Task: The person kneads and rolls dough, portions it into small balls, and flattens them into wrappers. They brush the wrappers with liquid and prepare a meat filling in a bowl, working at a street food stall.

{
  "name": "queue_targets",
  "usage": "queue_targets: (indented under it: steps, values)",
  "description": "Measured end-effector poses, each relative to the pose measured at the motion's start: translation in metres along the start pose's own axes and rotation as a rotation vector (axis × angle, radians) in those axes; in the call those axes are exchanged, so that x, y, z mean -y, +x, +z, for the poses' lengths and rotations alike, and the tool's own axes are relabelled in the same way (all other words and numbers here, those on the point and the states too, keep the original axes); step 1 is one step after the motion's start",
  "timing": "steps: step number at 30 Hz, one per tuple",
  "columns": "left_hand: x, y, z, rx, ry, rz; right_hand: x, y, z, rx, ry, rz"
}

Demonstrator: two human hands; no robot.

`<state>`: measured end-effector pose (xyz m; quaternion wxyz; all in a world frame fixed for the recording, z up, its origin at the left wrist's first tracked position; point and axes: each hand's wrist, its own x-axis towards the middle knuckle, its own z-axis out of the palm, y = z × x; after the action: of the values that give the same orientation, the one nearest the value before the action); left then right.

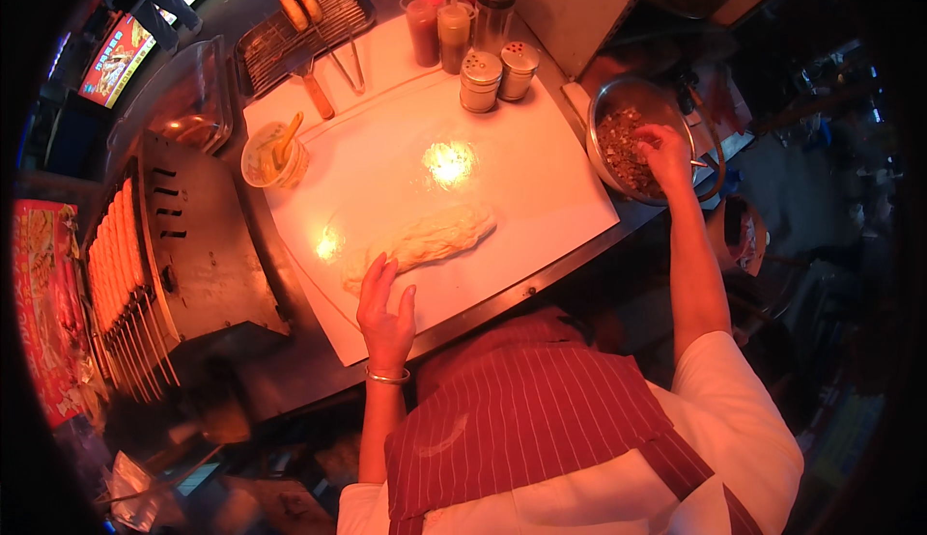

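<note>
A long, flattened piece of dough (422, 238) lies stretched across the near part of the white board (541, 173), its left end toward the person; the left hand (386, 311) rests open and flat on the board with its fingertips touching that end, gripping nothing; the right hand (664, 154) reaches into the metal bowl (618, 100) just off the board's right edge, fingers curled down into the brown chopped filling (623, 149), though whether it has a pinch of it I cannot tell; the dough looks thin, soft and limp, likely to stretch or tear if lifted by one end, so it would be better taken from underneath with spread fingers or rolled from an edge, and its surface may be a little greasy, judging by the shine on the board; the filling looks loose and crumbly, something to scoop rather than pinch; at the far side stand two shakers (497, 73) and sauce bottles (439, 31); a small cup with a brush (274, 154) sits at the board's left corner; a wire rack (299, 25) lies beyond it; sausages on skewers (116, 265) lie in a row at the left.
</note>
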<state>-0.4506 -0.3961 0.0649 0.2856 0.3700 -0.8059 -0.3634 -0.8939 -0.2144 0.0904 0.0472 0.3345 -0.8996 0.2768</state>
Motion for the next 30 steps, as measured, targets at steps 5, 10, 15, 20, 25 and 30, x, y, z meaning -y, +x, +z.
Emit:
queue_targets:
  steps: [5,10,15,20,25,30]
  values:
    - [0.004,0.004,0.012,0.085,0.001,0.021,0.058,-0.023,0.003,0.092,0.424,0.09]
    - [-0.007,0.046,0.055,0.313,0.266,0.188,0.116,-0.096,0.089,0.587,0.298,-0.462]
    - [-0.004,0.071,0.087,0.456,0.345,0.201,0.146,-0.125,0.143,0.495,0.3,-0.368]
    - [0.017,0.079,0.091,0.447,0.1,0.089,0.174,-0.102,0.101,0.68,0.401,-0.321]
    - [0.01,0.074,0.083,0.346,-0.191,0.034,0.16,-0.11,0.122,0.777,1.266,0.5]
    - [-0.006,0.07,0.076,0.538,0.222,0.101,0.161,-0.113,0.142,1.038,1.339,0.718]
